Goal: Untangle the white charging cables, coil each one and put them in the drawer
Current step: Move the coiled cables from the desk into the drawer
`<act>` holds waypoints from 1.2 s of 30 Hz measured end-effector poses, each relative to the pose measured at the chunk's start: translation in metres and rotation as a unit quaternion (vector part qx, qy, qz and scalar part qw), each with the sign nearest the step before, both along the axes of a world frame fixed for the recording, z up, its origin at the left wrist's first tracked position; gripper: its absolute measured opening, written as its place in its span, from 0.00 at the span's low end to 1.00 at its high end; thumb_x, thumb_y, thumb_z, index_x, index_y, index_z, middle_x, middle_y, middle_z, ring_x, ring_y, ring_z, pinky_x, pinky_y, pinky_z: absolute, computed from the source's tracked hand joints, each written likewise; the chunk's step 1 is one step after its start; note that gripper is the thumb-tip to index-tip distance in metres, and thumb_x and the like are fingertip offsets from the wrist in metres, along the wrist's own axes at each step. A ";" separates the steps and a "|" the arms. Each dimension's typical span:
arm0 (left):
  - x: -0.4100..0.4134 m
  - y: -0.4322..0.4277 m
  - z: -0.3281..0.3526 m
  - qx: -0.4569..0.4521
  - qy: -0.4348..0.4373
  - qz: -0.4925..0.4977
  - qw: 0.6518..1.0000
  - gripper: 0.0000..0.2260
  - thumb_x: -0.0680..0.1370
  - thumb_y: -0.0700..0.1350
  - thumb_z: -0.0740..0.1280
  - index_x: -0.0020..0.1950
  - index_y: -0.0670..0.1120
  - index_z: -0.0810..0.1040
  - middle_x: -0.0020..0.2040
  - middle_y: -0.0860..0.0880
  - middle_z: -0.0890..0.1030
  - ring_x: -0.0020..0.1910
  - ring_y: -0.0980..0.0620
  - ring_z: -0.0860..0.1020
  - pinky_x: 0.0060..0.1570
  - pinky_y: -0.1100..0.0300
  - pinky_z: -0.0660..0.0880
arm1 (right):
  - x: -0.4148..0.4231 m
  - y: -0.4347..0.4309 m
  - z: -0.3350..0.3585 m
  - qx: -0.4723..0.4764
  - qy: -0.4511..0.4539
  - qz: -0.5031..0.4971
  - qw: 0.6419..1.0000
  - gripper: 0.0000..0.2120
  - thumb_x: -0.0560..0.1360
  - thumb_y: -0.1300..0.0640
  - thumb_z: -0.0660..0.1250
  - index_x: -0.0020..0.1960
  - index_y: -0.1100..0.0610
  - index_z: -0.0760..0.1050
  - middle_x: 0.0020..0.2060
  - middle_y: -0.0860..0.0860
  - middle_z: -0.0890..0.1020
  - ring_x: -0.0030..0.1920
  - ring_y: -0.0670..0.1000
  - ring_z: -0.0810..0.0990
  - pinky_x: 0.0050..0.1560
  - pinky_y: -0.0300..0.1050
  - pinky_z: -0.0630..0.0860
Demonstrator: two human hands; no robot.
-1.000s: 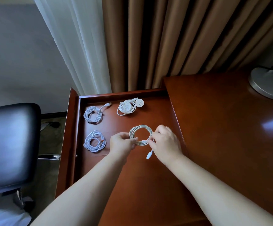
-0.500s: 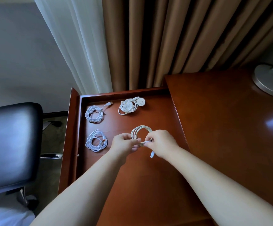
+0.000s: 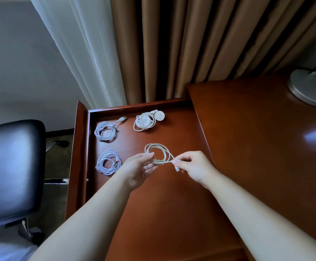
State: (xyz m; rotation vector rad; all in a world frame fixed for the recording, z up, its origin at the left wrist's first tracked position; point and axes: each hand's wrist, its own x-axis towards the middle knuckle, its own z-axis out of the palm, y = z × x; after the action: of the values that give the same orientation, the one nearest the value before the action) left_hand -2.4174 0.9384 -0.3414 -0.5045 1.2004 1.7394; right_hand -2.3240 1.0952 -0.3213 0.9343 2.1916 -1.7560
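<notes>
You're finishing the last loose cable (image 3: 158, 152), coiled over the open drawer (image 3: 81, 147); your left hand (image 3: 140, 166) grips the loops, your right hand (image 3: 193, 164) pinches the free end; next, probably, wrap that end round, then lay it beside the three coils (image 3: 106, 131) lying there.

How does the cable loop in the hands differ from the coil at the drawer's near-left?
The held cable looks cream, the near-left coil bluish white. The left hand grips the held cable and the right hand pinches its end; the near-left coil lies untouched in the drawer. Both are wound into rings.
</notes>
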 end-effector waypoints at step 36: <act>0.006 0.012 0.014 0.011 0.073 -0.052 0.996 0.04 0.77 0.39 0.65 0.42 0.45 0.74 0.31 0.51 0.80 0.26 0.59 0.75 0.22 0.69 0.67 | -0.006 0.011 0.004 -0.262 -0.009 -0.192 0.946 0.06 0.77 0.65 0.63 0.45 0.65 0.79 0.37 0.58 0.83 0.32 0.49 0.83 0.32 0.40 0.80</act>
State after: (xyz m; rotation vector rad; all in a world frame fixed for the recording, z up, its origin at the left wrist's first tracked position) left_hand -2.4118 0.9508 -0.3274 -0.3005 1.2851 1.7216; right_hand -2.3301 1.1057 -0.3170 1.2698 1.4556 -2.3193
